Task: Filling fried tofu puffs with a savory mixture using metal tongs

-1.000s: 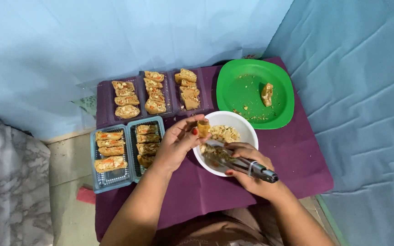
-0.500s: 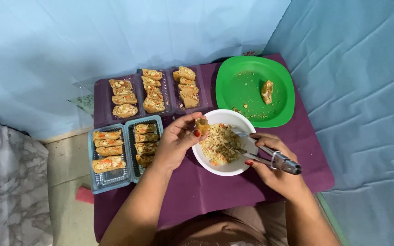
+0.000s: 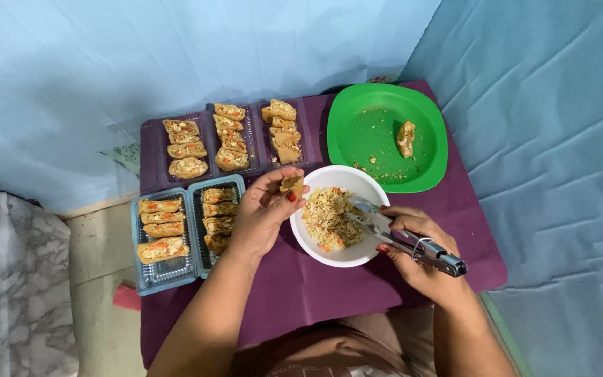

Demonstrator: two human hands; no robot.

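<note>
Both hands (image 3: 263,213) (image 3: 417,244) forward, fingers curled, gripping

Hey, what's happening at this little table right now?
A person sits at a purple-covered table. The left hand holds a small pastry shell over the rim of a white bowl of shredded filling. The right hand grips metal tongs whose tips reach into the filling. Clear trays of filled pastries lie to the left, and one piece sits on a green plate.

My left hand (image 3: 259,216) hides part of the clear plastic tray (image 3: 214,223); both my forearms leave the frame's bottom edge.
</note>
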